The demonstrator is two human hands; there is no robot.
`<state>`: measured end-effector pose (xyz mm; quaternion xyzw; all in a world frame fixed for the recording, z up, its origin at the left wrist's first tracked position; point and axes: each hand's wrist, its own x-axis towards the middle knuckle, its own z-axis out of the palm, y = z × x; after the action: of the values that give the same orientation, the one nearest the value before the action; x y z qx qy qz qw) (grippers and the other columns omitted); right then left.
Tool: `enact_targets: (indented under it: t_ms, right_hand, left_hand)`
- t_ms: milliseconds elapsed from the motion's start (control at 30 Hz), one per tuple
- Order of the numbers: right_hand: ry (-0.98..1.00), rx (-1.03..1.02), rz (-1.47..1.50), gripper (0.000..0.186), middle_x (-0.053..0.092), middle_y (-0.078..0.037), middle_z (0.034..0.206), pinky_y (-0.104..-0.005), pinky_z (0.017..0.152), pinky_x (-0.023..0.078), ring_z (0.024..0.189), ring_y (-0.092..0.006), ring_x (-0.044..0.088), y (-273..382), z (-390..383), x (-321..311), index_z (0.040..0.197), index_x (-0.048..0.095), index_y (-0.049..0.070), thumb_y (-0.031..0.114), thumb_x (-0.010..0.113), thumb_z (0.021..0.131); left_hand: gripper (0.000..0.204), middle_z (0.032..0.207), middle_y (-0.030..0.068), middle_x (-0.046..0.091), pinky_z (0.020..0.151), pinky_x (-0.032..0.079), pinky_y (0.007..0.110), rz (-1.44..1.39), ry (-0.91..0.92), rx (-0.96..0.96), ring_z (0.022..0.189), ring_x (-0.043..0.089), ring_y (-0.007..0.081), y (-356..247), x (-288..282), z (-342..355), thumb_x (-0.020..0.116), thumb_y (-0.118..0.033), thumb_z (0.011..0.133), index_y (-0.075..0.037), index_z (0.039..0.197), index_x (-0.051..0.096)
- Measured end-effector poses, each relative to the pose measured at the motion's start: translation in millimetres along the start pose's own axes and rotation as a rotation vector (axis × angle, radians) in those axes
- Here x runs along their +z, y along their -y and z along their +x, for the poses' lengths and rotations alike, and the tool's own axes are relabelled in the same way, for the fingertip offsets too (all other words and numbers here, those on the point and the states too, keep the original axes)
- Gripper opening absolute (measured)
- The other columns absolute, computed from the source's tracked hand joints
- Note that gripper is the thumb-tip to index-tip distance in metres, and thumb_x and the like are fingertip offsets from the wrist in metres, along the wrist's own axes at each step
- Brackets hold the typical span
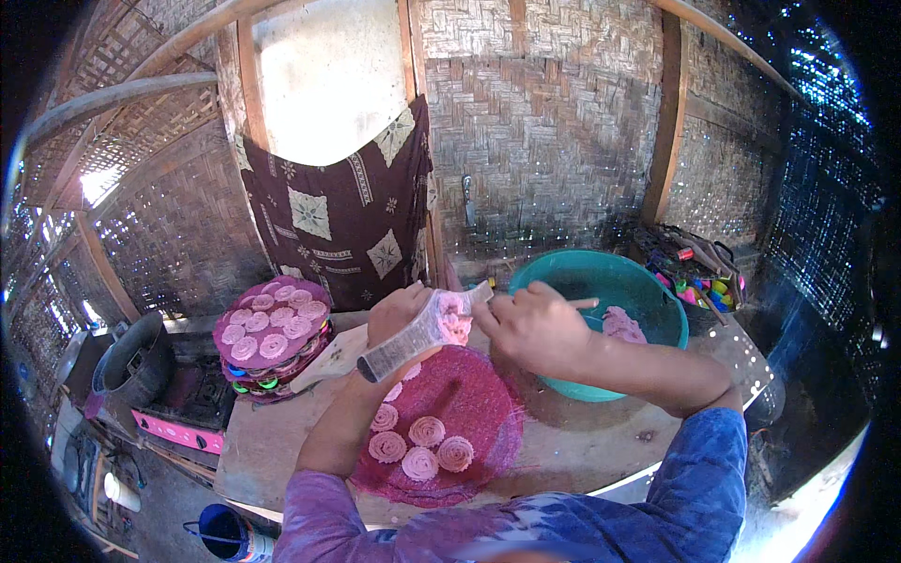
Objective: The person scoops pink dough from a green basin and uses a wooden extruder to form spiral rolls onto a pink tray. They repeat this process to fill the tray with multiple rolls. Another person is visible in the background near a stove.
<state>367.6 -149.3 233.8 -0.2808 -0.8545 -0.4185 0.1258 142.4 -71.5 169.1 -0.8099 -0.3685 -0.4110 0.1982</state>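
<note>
My left hand [396, 314] is closed around a long pale hand press [402, 347] with a dark end, tilted above the round tray. Pink dough [454, 321] fills the opening near its upper end. Against that end, my right hand [540, 324] has its fingers bent and pressed together. Something short and pale sticks out behind its knuckles; I cannot tell whether it is a stick or a finger. Below lies the round red-pink tray [479, 403], bearing several pink dough rosettes [419, 464] on its near left side. My left forearm hides part of it.
A teal basin [668, 342] with a pink dough lump [621, 325] stands right. At left, stacked round trays [228, 349] carry more rosettes, beside a stove [178, 432] with a dark pot [141, 361]. A basket of colourful items [699, 281] sits far right, a blue bucket [223, 533] below left.
</note>
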Motion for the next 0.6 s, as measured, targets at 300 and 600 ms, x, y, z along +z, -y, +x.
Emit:
enact_targets:
  t_ms: [300,600]
  right_hand:
    - [-0.338,0.573,0.685,0.049,0.063,-0.014,0.079,-0.0439,0.067,0.052,0.07,-0.0347,0.064,3.8,-15.6,16.6,0.125,0.058,0.011,0.002,0.059,0.077]
    - [-0.121,0.703,1.27,0.061,0.062,-0.027,0.111,-0.0465,0.083,0.052,0.099,-0.0399,0.064,69.0,-20.5,58.3,0.139,0.048,0.015,-0.007,0.05,0.083]
  left_hand:
    - [0.023,0.084,0.011,0.067,0.072,0.052,0.041,0.004,-0.043,-0.33,0.082,0.064,0.032,51.7,7.1,-17.4,0.069,-0.032,0.08,-0.011,0.089,0.065]
    - [0.025,0.088,0.0082,0.069,0.077,0.051,0.04,0.114,0.019,-0.383,0.087,0.065,0.0289,43.3,10.1,-6.5,0.068,-0.032,0.079,-0.012,0.096,0.069]
